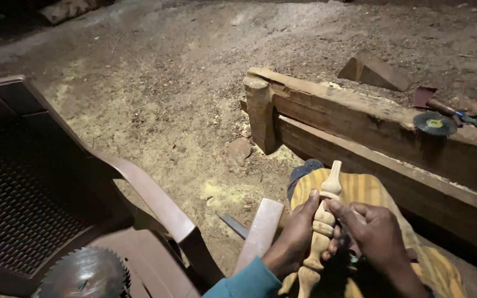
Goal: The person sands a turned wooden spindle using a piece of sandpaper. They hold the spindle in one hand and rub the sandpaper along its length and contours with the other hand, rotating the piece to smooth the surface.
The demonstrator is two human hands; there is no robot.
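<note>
A pale turned wooden spindle (327, 209) with rings and a knob end lies lengthwise over my lap, on yellow striped cloth (368, 190). My left hand (295, 232) grips the spindle's left side, thumb on top. My right hand (374, 232) closes on its right side, fingers curled over the rings; whether it also holds something small against the wood I cannot tell. A teal sleeve (247, 281) covers my left forearm.
A brown plastic chair (40, 187) stands at left with a circular saw blade (84, 273) on its seat. A heavy wooden beam frame (371, 124) runs at right, bearing a small toothed disc (434, 123) and a hammer-like tool (443, 105). Sawdust covers the ground; a flat wood piece (260, 229) leans near my knee.
</note>
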